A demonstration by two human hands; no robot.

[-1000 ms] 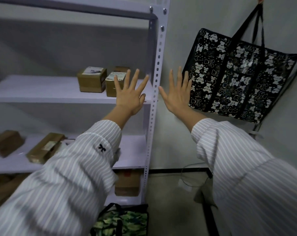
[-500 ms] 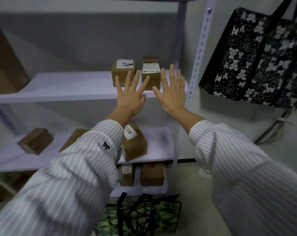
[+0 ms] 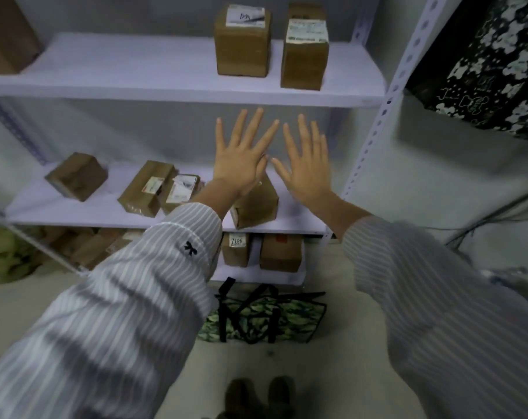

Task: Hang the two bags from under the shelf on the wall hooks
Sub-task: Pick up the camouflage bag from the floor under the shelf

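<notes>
A green camouflage bag (image 3: 265,317) with black straps lies flat on the floor, partly under the bottom shelf. A black bag with white bear print (image 3: 483,65) hangs on the wall at the upper right; its handles and hook are out of frame. My left hand (image 3: 241,158) and my right hand (image 3: 306,164) are raised side by side in front of the shelves, fingers spread straight, holding nothing. Both hands are well above the green bag.
A white metal shelf unit (image 3: 178,89) holds several brown cardboard boxes (image 3: 243,40) on its levels. Its perforated right post (image 3: 374,128) stands beside the wall. Dark cables (image 3: 495,213) run along the wall at the right. My shoes (image 3: 259,394) show below.
The view has tilted down and left: the green bag now shows fully on the floor, and the black bag has slid to the upper right corner. Both hands stay spread.
</notes>
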